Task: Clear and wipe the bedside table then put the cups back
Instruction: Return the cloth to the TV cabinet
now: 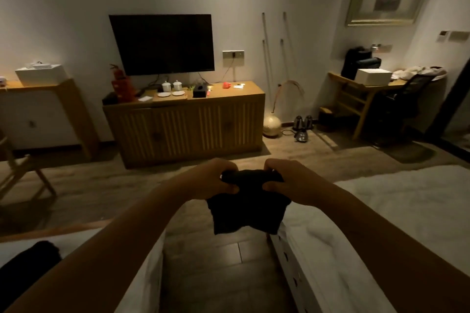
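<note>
Gripping a dark cloth (248, 208) by its upper edge: left hand (216, 180) and right hand (282, 183) each with fingers curled tight over bunched fabric and thumbs pinching underneath. Lower part of the cloth hanging loose above the wooden floor, in the gap between the two white beds (381, 211).

Cannot see the bedside table at all, so cannot tell whether wiped or not. Judging by the layout, probably cleared already: two white lidded cups (171, 85) standing side by side on the TV cabinet (183, 122) across the room, just below the dark television (162, 43), with two saucers (171, 94) lying just in front of them. Likely somewhere around the wiping step, cloth in hand. Left to do for certain: fetching both cups and setting them back on the bedside table.

No brand, label or lettering legible anywhere. Too dim and soft to read the black tissue box (199, 90) or the wall switch plates (233, 54).
</note>
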